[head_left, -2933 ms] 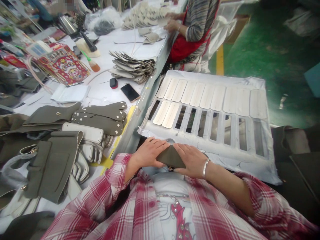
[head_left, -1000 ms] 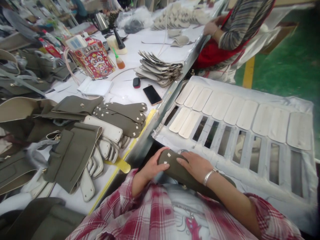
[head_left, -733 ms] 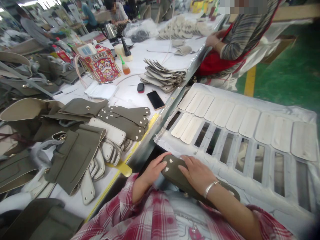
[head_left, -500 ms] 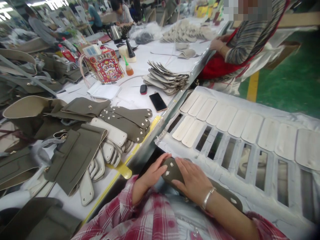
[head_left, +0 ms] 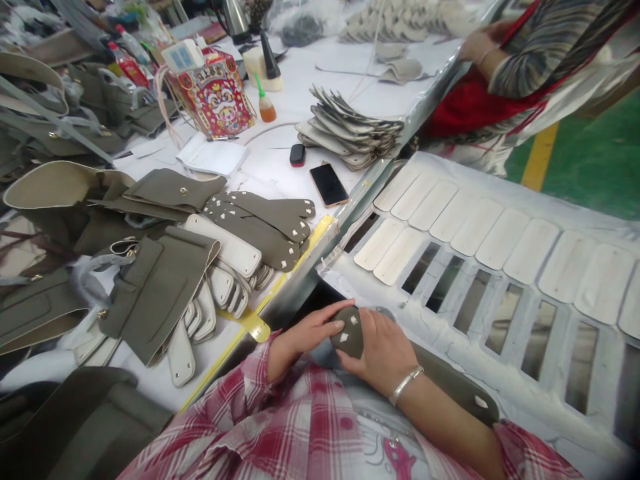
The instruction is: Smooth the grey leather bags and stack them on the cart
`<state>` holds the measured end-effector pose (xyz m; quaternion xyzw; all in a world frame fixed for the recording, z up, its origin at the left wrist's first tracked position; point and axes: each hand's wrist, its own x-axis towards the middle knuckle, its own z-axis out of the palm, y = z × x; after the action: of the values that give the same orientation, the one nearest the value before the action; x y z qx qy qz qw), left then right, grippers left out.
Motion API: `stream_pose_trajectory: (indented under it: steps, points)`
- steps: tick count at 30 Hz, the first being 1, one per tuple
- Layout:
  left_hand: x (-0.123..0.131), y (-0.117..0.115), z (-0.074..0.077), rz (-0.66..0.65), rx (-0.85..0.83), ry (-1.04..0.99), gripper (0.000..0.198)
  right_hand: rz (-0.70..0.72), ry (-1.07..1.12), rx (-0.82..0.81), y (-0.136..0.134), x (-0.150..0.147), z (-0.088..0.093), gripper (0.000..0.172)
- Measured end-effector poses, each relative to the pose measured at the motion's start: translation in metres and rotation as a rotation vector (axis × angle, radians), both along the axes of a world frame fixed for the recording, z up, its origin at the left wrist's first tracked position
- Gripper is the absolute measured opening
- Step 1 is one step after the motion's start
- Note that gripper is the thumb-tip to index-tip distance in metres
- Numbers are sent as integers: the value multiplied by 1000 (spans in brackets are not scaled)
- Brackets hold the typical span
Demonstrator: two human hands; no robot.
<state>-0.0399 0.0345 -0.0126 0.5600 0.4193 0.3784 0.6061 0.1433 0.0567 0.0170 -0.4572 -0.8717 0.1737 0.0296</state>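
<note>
A long olive leather panel (head_left: 445,377) with rounded ends and small white patches lies across my lap, at the bottom centre. My left hand (head_left: 315,331) grips its near-left end, thumb on top beside the white patches. Fingers bent over the same end, my right hand (head_left: 383,350) holds the panel from above, a silver bangle on its wrist. My right forearm covers part of the panel's length. Left of my hands, similar olive panels (head_left: 260,220) lie fanned on the white table (head_left: 280,147), next to a pile of pale panels (head_left: 225,247) with small holes.
Olive bag bodies (head_left: 160,280) crowd the left. A phone (head_left: 329,185), a small black case (head_left: 297,155) and a stack of panels (head_left: 350,130) lie farther back. Pale panels (head_left: 493,230) line a slotted white rack (head_left: 425,313) at right. A co-worker's arm (head_left: 505,63) is beyond.
My view has tilted down and shifted left, so the table things appear farther right or higher. Both hands remain on the olive panel, the right hand's fingers more bent around it.
</note>
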Motion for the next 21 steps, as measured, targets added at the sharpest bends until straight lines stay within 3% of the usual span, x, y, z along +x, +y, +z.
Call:
stream_pose_trajectory:
  steps: [4,8,15,18,21]
  points:
    - [-4,4,-2,-68,-31,-63,58,-18,42,28,-2,2,-4,78]
    - [-2,4,-4,-55,-31,-94,56,-33,71,33,0,-2,-7,82]
    - [2,3,-8,32,68,79,51,-18,25,26,4,-13,-5,79]
    - [3,5,-5,20,106,122,51,53,-11,99,-1,1,-8,91]
    - [7,2,0,7,111,192,49,115,-47,148,-11,37,-12,100]
